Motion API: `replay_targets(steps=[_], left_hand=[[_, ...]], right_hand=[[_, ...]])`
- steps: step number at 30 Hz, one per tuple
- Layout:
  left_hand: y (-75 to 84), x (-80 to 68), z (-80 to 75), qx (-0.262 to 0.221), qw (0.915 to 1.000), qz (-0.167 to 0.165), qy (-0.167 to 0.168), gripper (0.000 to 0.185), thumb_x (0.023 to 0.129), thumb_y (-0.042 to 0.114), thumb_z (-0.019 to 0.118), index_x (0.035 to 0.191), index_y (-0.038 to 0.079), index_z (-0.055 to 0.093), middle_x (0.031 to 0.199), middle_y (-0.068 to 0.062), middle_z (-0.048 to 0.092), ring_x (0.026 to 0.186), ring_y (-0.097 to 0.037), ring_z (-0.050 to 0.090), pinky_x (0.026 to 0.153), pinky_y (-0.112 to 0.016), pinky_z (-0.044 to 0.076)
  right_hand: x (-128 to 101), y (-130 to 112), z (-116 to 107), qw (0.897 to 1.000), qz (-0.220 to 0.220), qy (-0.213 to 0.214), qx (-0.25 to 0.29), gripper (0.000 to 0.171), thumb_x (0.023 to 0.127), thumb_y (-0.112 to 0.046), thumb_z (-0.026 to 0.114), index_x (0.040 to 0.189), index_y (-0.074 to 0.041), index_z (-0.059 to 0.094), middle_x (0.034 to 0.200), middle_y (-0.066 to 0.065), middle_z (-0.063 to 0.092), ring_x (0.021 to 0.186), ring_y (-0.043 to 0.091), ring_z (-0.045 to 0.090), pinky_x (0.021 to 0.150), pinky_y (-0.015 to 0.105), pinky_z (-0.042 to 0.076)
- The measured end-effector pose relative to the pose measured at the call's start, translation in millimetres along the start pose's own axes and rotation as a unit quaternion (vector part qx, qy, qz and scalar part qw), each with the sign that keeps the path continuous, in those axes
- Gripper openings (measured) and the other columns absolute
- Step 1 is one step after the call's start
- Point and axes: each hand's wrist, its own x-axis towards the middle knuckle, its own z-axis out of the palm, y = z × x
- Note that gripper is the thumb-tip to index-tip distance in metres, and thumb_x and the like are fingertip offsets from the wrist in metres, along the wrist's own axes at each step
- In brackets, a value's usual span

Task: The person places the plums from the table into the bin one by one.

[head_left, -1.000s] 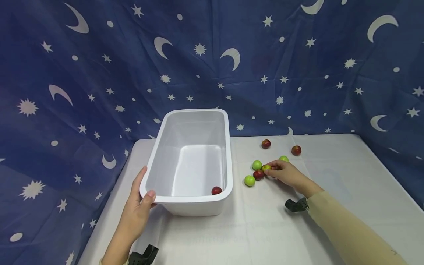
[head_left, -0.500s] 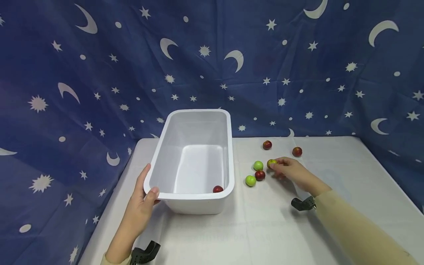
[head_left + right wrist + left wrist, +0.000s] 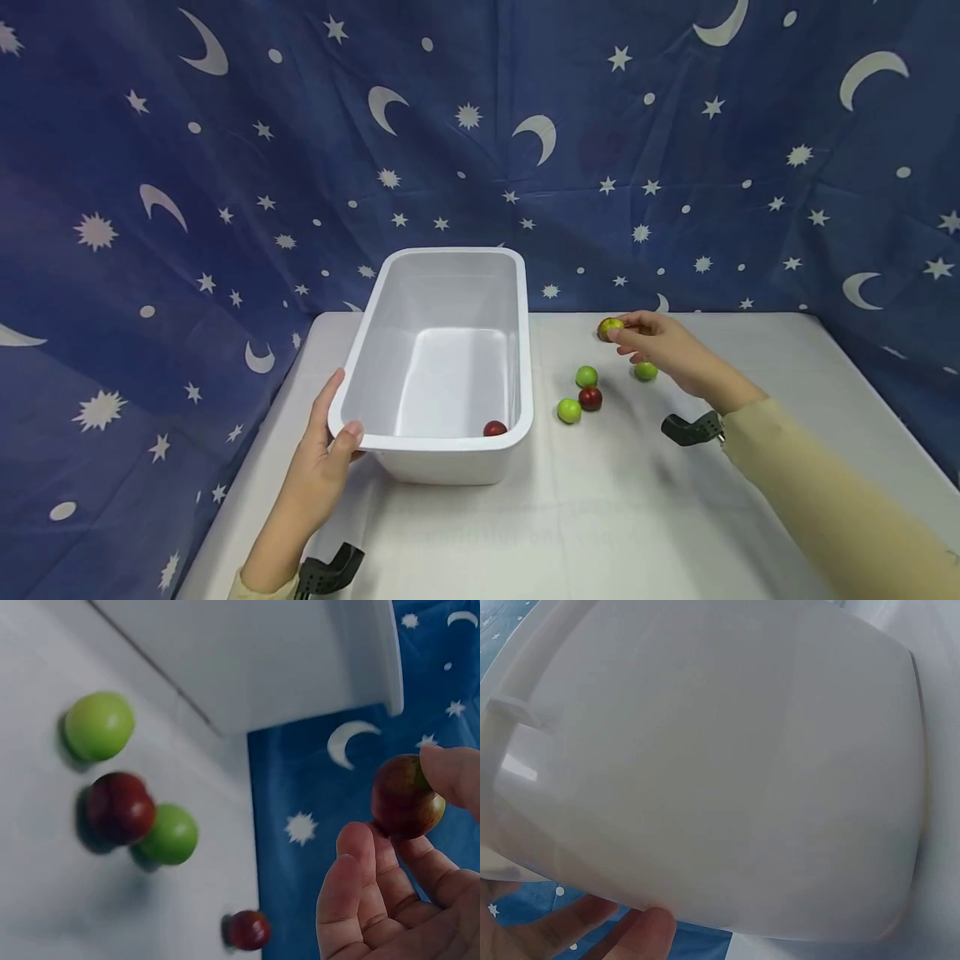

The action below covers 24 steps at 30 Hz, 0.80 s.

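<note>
My left hand [image 3: 318, 475] grips the near left corner of a white plastic tub [image 3: 431, 445], thumb over the rim. In the left wrist view the tub's outer wall [image 3: 727, 772] fills most of the picture, fingertips at its edge. One dark red plum [image 3: 494, 428] lies inside, in the near right corner. My right hand [image 3: 678, 354] pinches a red plum with a yellow-green patch [image 3: 405, 796] between thumb and fingers, raised above the table. Left of and below that hand lie a dark red plum [image 3: 590, 398] and two green plums [image 3: 587, 377]. Another green plum [image 3: 646, 371] is under the hand.
A white cloth covers the table [image 3: 480, 542]. Blue fabric with moons and stars [image 3: 585, 167] hangs behind it and to both sides. A small red plum [image 3: 249, 930] near the far edge is hidden in the head view, overlapped by the held one.
My right hand has lifted the red and yellow-green plum out of the cluster and carried it up and away toward the back. The left hand keeps its grip on the tub.
</note>
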Motion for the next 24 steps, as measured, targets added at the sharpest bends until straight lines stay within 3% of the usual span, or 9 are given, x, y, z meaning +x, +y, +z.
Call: replay_targets(steps=[12,24], left_hand=[[-0.2,0.5,-0.5,0.001,1.0000,0.002,-0.003,0.063,0.100,0.023,0.046,0.155,0.035,0.016,0.141,-0.022,0.035,0.111,-0.044,0.050,0.078,-0.051,0.052],[-0.4,-0.2,-1.5,0.010,0.9999,-0.004,-0.003,0.063,0.100,0.025,0.047,0.155,0.035,0.015,0.143,-0.023,0.033,0.113,-0.043,0.050,0.080,-0.050,0.053]], right_hand=[[-2,-48,6,0.998,-0.054,-0.012,-0.006,0.058,0.090,-0.047,0.065,0.129,-0.006,0.049,0.116,0.014,0.060,0.101,0.029,0.058,0.086,0.035,0.050],[-2,-99,25,0.997,-0.069,-0.034,-0.032,0.054,0.085,-0.051,0.069,0.125,-0.017,0.055,0.109,0.012,0.058,0.092,0.031,0.051,0.061,0.033,0.048]])
